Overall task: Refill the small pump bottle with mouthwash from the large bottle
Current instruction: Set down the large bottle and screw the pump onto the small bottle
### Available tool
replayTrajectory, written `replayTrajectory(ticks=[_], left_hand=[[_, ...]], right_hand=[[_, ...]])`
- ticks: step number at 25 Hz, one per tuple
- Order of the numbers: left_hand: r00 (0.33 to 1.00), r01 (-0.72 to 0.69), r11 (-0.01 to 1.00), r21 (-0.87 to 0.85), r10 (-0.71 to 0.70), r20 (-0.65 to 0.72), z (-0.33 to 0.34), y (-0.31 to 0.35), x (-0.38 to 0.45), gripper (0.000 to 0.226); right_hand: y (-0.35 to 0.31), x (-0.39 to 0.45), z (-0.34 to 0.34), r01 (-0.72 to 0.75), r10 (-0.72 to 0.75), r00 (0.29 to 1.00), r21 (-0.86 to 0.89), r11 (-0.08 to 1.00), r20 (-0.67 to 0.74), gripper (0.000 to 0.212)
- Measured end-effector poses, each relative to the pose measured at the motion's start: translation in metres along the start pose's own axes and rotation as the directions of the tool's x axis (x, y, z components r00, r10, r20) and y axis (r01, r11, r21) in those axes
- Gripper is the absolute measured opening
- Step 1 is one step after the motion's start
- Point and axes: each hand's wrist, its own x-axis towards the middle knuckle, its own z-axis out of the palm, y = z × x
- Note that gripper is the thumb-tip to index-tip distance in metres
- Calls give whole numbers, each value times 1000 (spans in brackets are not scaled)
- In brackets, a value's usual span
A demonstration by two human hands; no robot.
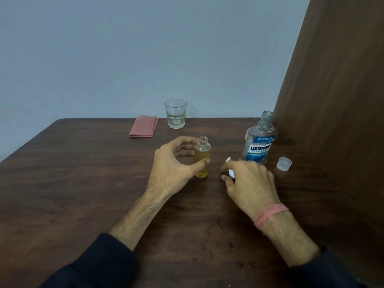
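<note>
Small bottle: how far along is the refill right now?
Both bottles stand open: the large bottle with its cap beside it, the small bottle already holding yellowish liquid. The left hand steadies the small bottle; the right hand holds a white piece, probably the pump. Left: refitting the pump and capping the large bottle.

Dim, flat indoor light giving whole frame cool grey cast. Soft sheen showing on dark wooden table (pixel 83 183) around middle. Faint soft-edged shadow lying under left hand (pixel 176 163); another spreading right of large bottle (pixel 259 140). No hard glare; weak highlights glinting on glass (pixel 175 114). Wide-angle lens bending table's far edge and leaning wooden panel (pixel 342 100) inward. Right hand (pixel 249 179) looking slightly blurred; fine grain softening detail.
</note>
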Motion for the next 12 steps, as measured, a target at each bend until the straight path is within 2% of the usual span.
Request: replayTrajectory(ticks=[3, 5, 7, 9, 11, 12], left_hand=[[1000, -2, 1000, -3, 2, 4, 0, -1, 0, 49], [1000, 6, 1000, -8, -6, 11, -1, -2, 1, 50], [1000, 12, 1000, -10, -12, 22, -2, -3, 2, 53], [1000, 13, 1000, -10, -13, 25, -3, -4, 2, 53], [1000, 8, 1000, -15, -8, 23, -4, -5, 1, 52], [1000, 7, 1000, -16, -7, 25, -4, -5, 1, 51]], right_hand=[[6, -11, -9, 5, -4, 1000, 121, 993, -7, 41], [5, -16, -25, 96, -56, 989, 304, 948, -138, 52], [1, -16, -49, 198, -50, 963, 565, 801, -266, 65], [-8, -8, -72, 281, 12, 935, 759, 587, -355, 71], [-20, 8, -90, 350, 81, 906, 844, 406, -415, 66], [-25, 17, -96, 379, 116, 888, 851, 362, -445, 60]])
